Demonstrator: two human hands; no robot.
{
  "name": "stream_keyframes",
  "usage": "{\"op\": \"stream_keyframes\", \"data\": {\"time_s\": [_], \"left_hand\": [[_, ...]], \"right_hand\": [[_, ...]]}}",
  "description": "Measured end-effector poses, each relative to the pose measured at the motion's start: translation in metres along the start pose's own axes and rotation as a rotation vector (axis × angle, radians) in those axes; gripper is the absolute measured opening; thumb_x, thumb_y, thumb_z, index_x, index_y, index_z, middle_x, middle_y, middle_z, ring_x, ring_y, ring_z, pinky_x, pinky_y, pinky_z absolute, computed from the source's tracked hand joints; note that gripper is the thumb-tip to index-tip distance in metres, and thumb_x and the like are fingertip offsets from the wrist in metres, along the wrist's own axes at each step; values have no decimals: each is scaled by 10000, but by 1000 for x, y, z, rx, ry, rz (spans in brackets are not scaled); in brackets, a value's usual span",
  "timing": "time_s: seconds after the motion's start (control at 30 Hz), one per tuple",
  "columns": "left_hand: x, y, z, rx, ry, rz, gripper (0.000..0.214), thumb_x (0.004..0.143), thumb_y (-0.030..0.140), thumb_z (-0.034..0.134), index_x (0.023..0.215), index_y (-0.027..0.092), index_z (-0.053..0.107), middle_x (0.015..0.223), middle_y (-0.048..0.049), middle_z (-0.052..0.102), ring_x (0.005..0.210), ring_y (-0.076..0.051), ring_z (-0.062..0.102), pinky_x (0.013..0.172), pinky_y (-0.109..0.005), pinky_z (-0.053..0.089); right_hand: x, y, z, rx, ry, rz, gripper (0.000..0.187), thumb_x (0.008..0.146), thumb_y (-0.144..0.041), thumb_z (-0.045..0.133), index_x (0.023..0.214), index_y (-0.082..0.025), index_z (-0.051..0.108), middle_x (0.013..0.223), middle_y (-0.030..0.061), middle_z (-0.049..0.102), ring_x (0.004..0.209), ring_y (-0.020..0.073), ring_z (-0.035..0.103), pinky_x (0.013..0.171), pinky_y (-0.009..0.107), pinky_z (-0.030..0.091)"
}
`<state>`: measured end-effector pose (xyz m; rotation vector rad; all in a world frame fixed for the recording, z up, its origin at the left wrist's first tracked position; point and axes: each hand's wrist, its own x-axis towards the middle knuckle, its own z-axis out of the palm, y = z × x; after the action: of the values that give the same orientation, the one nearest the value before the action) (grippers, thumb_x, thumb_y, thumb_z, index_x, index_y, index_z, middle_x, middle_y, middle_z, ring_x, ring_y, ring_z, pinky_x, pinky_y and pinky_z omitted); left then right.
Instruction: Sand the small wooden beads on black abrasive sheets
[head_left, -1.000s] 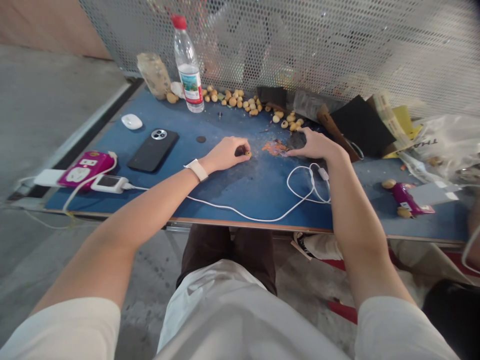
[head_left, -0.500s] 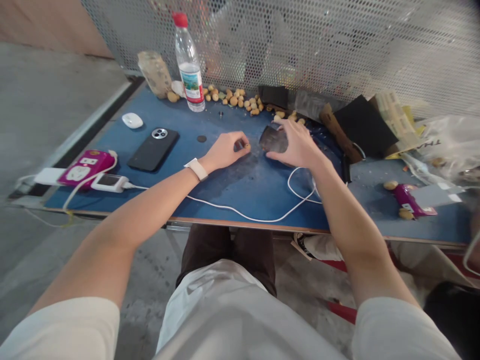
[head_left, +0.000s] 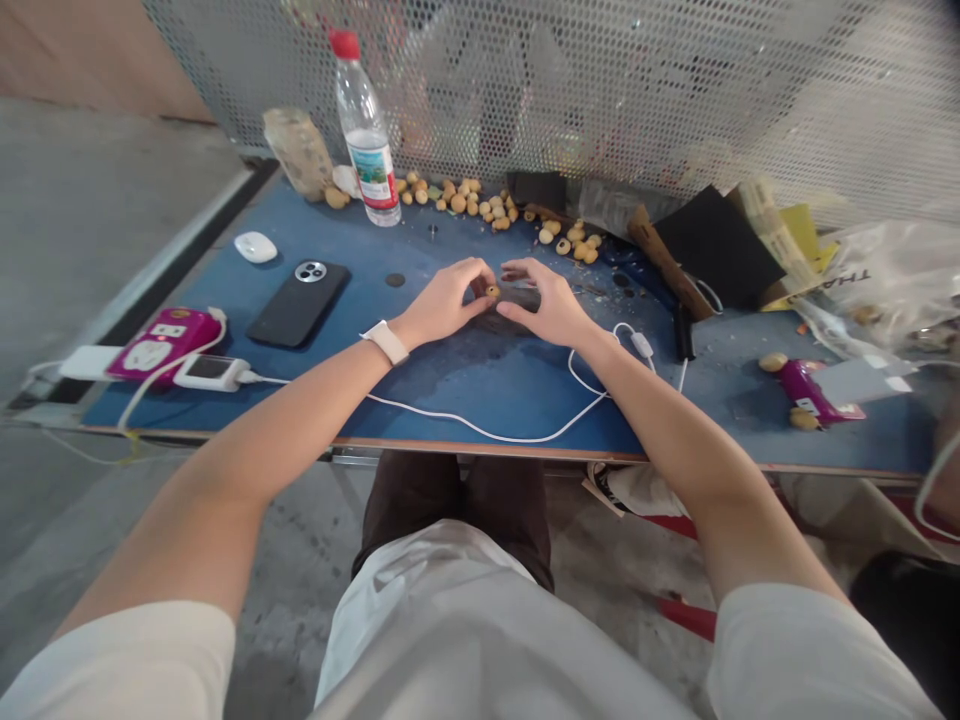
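Observation:
My left hand (head_left: 452, 300), with a pale band on its wrist, is closed in a pinch over the middle of the table. Between its thumb and fingertips shows a small tan, nut-like piece (head_left: 492, 291) with a dark spot. Just to its right, my right hand (head_left: 553, 303) curves round a dark grey sheet (head_left: 526, 297) that looks like sandpaper. The sheet's surface shows between that thumb and the fingers. The two hands' fingertips are close together, and part of the sheet is hidden by them.
Several tan nut-like pieces (head_left: 495, 210) line the back, beside a bottle (head_left: 373, 170) and a jar (head_left: 298, 155). A phone (head_left: 300, 303) and a purple power strip (head_left: 166, 342) lie left. A white cable (head_left: 480, 432) crosses the front. Black sheets (head_left: 720, 245) lie right.
My right hand has moved left with the dark sheet, closing the gap to my left hand. The tan pieces and black tool behind it show more. My left hand has barely moved.

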<state>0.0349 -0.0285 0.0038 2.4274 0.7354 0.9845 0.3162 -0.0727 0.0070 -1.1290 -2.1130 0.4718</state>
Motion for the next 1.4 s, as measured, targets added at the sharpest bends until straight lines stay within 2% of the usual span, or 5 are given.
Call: {"op": "stream_keyframes", "data": {"time_s": [0.13,0.43,0.63,0.9,1.4], "left_hand": [[0,2,-3,17,-58,11,118,1157,231,847,1240,248,764,1262,-108,873,1158,-310,858,1139,-479,682],[1,2,-4,65,-152,18,163,1100,257,907,1233,251,813,1265,-100,909,1225,-351,870,1147,-501,662],[1,1,-1,85,-176,21,198,1094,224,913,1268,242,820,1282,-107,912,1257,-362,867,1162,-499,654],[-3,-10,4,120,-222,-9,500,1081,278,992,1535,226,790,1629,-203,837,1576,-450,771,1391,-629,601],[-4,-5,-1,63,-266,-3,447,1137,222,887,1574,229,793,1664,-194,828,1616,-412,782,1434,-602,605]], "right_hand": [[0,-8,6,115,53,93,689,1050,-817,934,1519,-322,831,1446,152,909,1361,414,873,1280,657,717],[-1,-16,6,136,27,127,428,1009,-706,987,1123,-317,849,1158,99,956,1132,382,913,1153,616,744],[-2,-18,4,96,-4,91,343,980,-585,986,1080,-306,814,1140,92,942,1086,356,888,1131,581,724],[-1,-10,-16,-102,-66,54,207,900,-344,905,1102,-311,879,1197,95,940,1176,411,854,1183,625,669],[-1,13,-51,-117,-140,111,177,826,-369,957,997,-325,970,1022,47,943,926,334,859,1027,544,720]]}}
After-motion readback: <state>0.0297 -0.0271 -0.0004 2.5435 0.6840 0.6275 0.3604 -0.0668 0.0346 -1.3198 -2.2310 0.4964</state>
